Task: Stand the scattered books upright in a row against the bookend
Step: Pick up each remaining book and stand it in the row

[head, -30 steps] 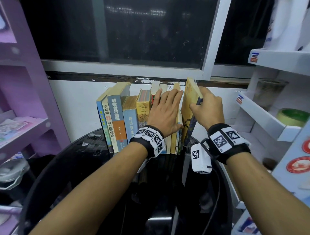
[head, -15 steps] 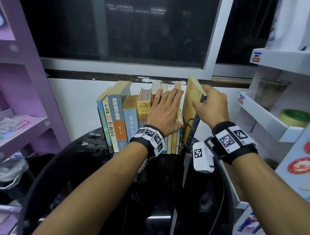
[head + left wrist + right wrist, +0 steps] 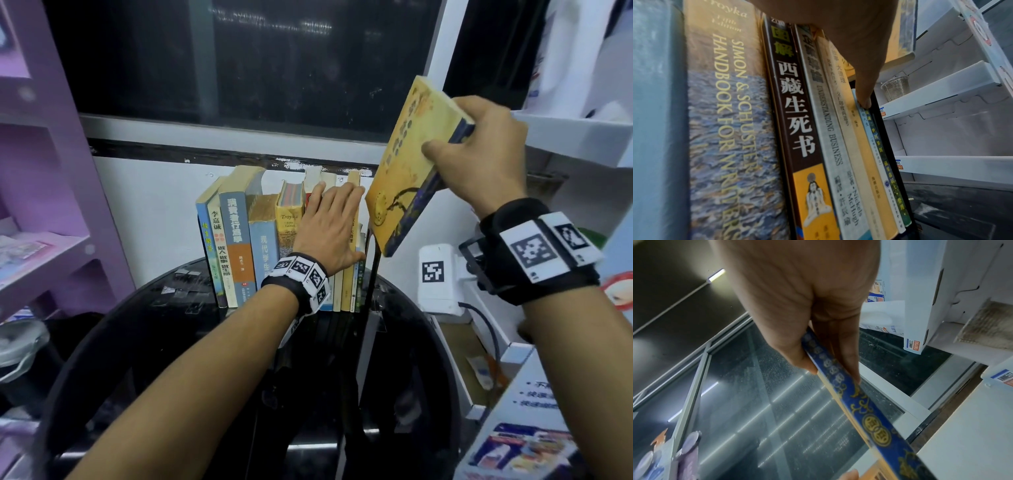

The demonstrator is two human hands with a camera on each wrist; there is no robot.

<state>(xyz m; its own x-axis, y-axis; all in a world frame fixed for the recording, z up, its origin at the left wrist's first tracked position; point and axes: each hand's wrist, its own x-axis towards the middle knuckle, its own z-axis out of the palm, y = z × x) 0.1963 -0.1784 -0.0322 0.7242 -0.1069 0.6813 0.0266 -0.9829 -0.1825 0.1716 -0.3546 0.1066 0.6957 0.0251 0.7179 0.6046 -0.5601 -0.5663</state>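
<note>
A row of upright books (image 3: 239,240) stands at the back of the black round table (image 3: 154,325), spines facing me. My left hand (image 3: 329,226) lies flat with straight fingers against the spines at the row's right end, thumb (image 3: 863,91) on the last thin books. A thin black bookend (image 3: 371,270) rises just right of the row. My right hand (image 3: 479,157) grips a yellow book with a dark blue spine (image 3: 407,164), held tilted in the air above and right of the row; fingers and thumb pinch its spine (image 3: 840,382).
White shelving (image 3: 575,137) stands close on the right, with a clear cup (image 3: 896,87) on one shelf. A purple shelf unit (image 3: 44,205) is on the left. A dark window (image 3: 239,68) and white wall are behind the books. The table's near part reflects light.
My right hand has lifted the yellow book up and to the right, out of the row's right end. My left hand stays pressed on the spines.
</note>
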